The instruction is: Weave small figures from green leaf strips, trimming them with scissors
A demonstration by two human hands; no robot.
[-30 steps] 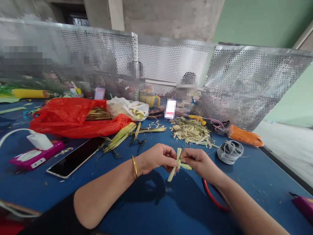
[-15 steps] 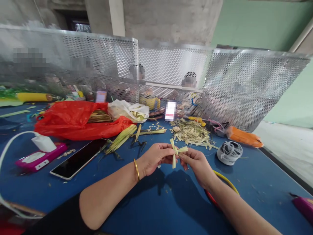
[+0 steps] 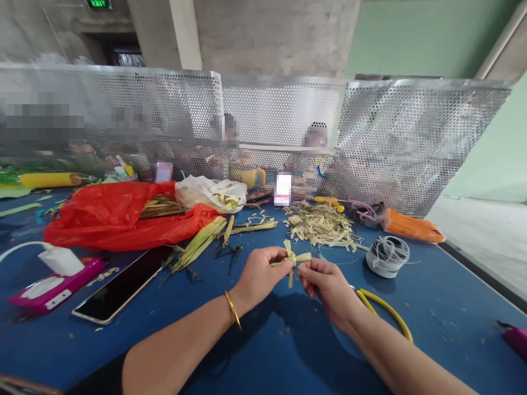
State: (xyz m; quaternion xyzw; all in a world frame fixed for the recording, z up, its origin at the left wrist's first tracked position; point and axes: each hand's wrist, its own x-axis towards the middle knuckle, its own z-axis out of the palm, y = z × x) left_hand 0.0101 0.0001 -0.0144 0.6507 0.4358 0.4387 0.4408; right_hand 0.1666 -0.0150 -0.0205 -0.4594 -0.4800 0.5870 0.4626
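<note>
Head camera: above the blue table [image 3: 255, 365], the left hand [image 3: 260, 277] clamps a pale leaf cross [image 3: 292, 257] between thumb and fingers; the right hand's [image 3: 327, 282] thumb and forefinger are pinched together at its edge, though whether they grip it cannot be told. Beyond, a red bag [image 3: 99, 214] lies open around dried brownish leaves [image 3: 162, 207]; the white bag [image 3: 192, 189] beside it holds pale husks [image 3: 229, 202]. The yellow mug's [image 3: 247, 178] contents are hidden.
</note>
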